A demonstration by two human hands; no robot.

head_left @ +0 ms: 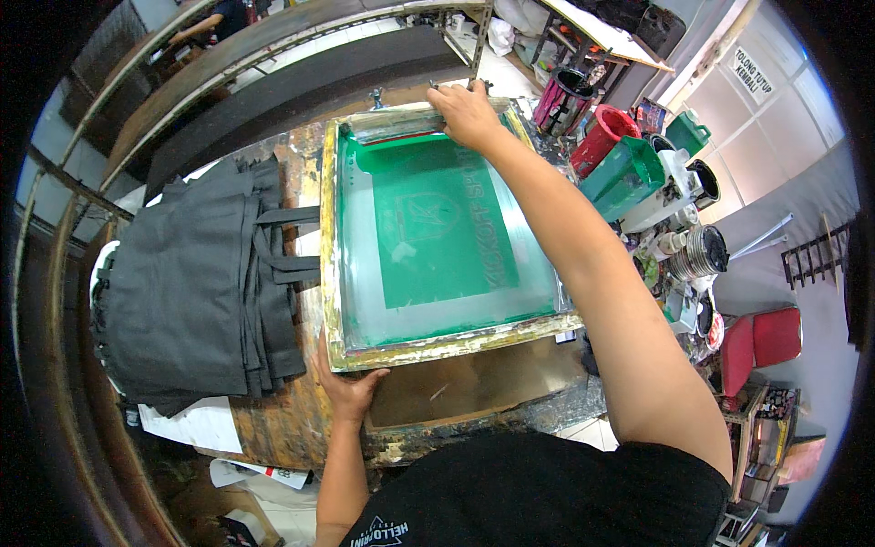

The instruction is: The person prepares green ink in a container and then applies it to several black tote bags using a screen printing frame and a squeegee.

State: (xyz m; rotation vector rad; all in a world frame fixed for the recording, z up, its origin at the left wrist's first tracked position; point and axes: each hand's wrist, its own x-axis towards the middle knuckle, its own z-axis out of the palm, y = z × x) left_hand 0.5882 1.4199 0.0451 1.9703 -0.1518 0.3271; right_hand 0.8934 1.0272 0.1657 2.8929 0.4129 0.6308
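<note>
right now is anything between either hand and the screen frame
Nothing visible is: the left hand is at the near left corner of the screen frame, the right hand at its far edge. Dark straps reach its left side, clear of both hands.

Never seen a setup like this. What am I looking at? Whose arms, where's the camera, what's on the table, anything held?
No machine grip here: these are a person's two bare hands. The single picture comes from a wide camera on their head, looking down, so straight edges bend near the rim.

On the stained table lies a worn frame with a green screen. Left of it is a stack of black cloth, with straps reaching the frame's edge. Tubs and cans crowd the right.

The right hand is at the frame's far edge, the left hand at its near left corner. Some fingers are hidden, so I can't tell how firmly either holds it.
</note>
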